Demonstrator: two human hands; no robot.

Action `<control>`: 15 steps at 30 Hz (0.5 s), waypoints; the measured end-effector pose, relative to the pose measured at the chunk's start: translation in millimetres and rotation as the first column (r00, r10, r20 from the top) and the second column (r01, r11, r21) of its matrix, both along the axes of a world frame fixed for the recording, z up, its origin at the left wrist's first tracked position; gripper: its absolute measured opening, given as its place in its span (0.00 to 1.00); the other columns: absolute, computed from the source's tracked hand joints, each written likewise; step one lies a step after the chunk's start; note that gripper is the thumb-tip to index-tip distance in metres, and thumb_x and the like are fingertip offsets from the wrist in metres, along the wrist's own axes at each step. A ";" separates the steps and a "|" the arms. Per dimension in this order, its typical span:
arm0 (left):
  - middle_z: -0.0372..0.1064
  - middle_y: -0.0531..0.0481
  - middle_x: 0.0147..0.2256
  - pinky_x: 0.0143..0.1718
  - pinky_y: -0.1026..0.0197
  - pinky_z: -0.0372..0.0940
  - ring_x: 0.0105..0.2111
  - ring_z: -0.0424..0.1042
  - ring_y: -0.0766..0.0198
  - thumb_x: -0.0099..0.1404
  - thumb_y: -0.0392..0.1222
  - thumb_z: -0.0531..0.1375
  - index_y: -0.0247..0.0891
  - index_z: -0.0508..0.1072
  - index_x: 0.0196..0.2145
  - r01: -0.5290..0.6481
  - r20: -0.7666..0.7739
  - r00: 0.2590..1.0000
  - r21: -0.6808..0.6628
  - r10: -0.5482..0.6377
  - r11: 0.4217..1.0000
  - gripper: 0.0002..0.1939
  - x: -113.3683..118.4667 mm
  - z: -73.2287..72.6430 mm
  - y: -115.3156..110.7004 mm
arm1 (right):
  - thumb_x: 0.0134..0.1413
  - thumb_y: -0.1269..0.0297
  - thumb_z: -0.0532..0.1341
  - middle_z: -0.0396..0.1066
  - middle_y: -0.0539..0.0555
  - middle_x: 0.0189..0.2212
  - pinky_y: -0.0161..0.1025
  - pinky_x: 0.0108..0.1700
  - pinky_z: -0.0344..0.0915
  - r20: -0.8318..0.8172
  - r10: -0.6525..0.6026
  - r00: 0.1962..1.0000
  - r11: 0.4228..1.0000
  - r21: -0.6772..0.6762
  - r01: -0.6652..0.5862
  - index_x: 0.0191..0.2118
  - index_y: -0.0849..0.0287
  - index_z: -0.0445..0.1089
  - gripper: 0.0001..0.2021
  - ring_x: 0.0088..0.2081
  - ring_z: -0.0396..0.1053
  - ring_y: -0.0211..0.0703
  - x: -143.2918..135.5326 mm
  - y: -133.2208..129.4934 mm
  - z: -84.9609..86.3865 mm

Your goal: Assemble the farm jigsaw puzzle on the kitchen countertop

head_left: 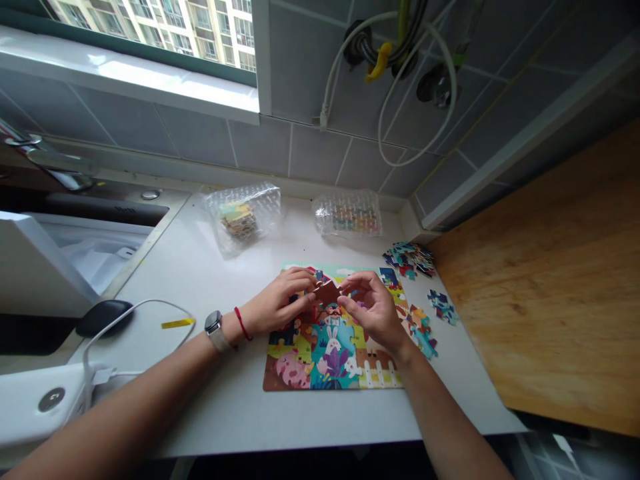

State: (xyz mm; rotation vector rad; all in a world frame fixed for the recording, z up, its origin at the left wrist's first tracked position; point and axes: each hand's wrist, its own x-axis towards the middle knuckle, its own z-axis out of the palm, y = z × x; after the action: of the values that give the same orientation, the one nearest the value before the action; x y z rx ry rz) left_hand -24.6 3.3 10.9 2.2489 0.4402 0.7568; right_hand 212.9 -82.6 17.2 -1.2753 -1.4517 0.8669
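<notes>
A colourful jigsaw puzzle (pixel 333 350) with a white rabbit, a pink animal and a white fence lies flat on the counter. Above its upper middle, a reddish-brown puzzle piece (pixel 328 293) is tilted up between my hands. My left hand (pixel 290 298), with a watch and a red cord at the wrist, pinches its left edge. On the other side my right hand (pixel 371 308) has thumb and forefinger at the piece's right edge. My hands hide part of the picture below. Loose puzzle pieces (pixel 423 331) lie against the puzzle's right side.
A pile of puzzle pieces (pixel 410 258) and a small cluster (pixel 442 307) sit to the right, near a wooden board (pixel 550 280). Behind are two clear bags (pixel 243 217) (pixel 347 213) of pieces. At left are a sink (pixel 165 230), a white device (pixel 43 403) and a cable (pixel 150 301).
</notes>
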 end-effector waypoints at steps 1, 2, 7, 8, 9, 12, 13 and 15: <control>0.76 0.45 0.45 0.58 0.47 0.66 0.51 0.72 0.55 0.78 0.40 0.53 0.39 0.73 0.41 0.014 -0.011 1.000 0.019 -0.014 1.000 0.10 0.7 -0.2 -0.6 | 0.59 0.60 0.70 0.78 0.52 0.40 0.38 0.42 0.76 0.009 0.004 1.000 1.000 -0.003 -0.004 0.54 0.50 0.74 0.18 0.39 0.77 0.42 -1.1 0.1 -0.8; 0.77 0.45 0.46 0.59 0.47 0.66 0.52 0.71 0.55 0.78 0.40 0.53 0.39 0.74 0.42 0.010 -0.022 1.000 0.039 -0.009 0.999 0.10 1.3 -0.7 -1.2 | 0.60 0.60 0.69 0.78 0.52 0.39 0.38 0.41 0.75 0.043 0.014 0.999 1.000 -0.004 -0.014 0.54 0.50 0.74 0.17 0.38 0.77 0.42 -1.6 0.6 -1.4; 0.77 0.45 0.50 0.61 0.42 0.66 0.58 0.68 0.51 0.77 0.43 0.56 0.41 0.76 0.47 -0.107 -0.123 0.984 0.186 0.131 0.977 0.09 -0.6 -9.3 0.2 | 0.63 0.59 0.66 0.80 0.54 0.38 0.40 0.40 0.74 0.228 -0.046 0.972 0.992 -0.106 0.072 0.48 0.54 0.79 0.11 0.37 0.77 0.44 3.4 5.1 -4.0; 0.76 0.44 0.52 0.61 0.41 0.65 0.60 0.67 0.49 0.76 0.43 0.58 0.41 0.77 0.47 -0.118 -0.156 0.976 0.221 0.154 0.968 0.09 -1.8 -11.8 1.1 | 0.62 0.57 0.66 0.80 0.54 0.35 0.40 0.39 0.73 0.250 -0.068 0.966 0.985 -0.137 0.105 0.46 0.55 0.79 0.11 0.34 0.77 0.44 5.1 5.7 -5.3; 0.75 0.44 0.54 0.61 0.39 0.66 0.61 0.66 0.47 0.75 0.44 0.60 0.41 0.78 0.47 -0.122 -0.187 0.967 0.251 0.171 0.960 0.09 -2.9 -14.1 1.9 | 0.61 0.56 0.67 0.80 0.53 0.32 0.39 0.37 0.73 0.274 -0.078 0.959 0.979 -0.162 0.126 0.45 0.56 0.80 0.11 0.32 0.76 0.44 6.6 6.2 -6.8; 0.72 0.42 0.58 0.60 0.37 0.67 0.63 0.65 0.43 0.72 0.45 0.64 0.41 0.79 0.47 -0.112 -0.245 0.950 0.303 0.191 0.946 0.10 -5.2 -19.1 2.8 | 0.60 0.55 0.67 0.79 0.53 0.30 0.39 0.35 0.70 0.374 -0.082 0.924 0.974 -0.165 0.153 0.42 0.56 0.80 0.11 0.30 0.75 0.43 8.9 6.9 -10.6; 0.71 0.42 0.59 0.60 0.37 0.67 0.63 0.65 0.42 0.71 0.46 0.64 0.42 0.79 0.48 -0.106 -0.253 0.949 0.310 0.189 0.945 0.10 -5.3 -19.9 2.5 | 0.60 0.56 0.66 0.79 0.53 0.30 0.39 0.35 0.70 0.411 -0.084 0.908 0.975 -0.153 0.160 0.42 0.56 0.79 0.10 0.30 0.74 0.44 8.8 7.0 -11.1; 0.71 0.42 0.59 0.60 0.37 0.67 0.63 0.65 0.42 0.71 0.47 0.65 0.43 0.80 0.48 -0.099 -0.258 0.948 0.318 0.187 0.943 0.11 -5.1 -20.2 1.4 | 0.60 0.57 0.66 0.78 0.52 0.29 0.39 0.35 0.69 0.476 -0.095 0.874 0.977 -0.124 0.174 0.41 0.56 0.79 0.09 0.31 0.74 0.44 7.6 7.3 -10.7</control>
State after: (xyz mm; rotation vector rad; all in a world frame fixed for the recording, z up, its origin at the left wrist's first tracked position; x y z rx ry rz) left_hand -29.7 4.6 -9.3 2.6526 0.6724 0.6052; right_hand 220.5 -75.3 6.4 -1.7804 -1.6603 0.6141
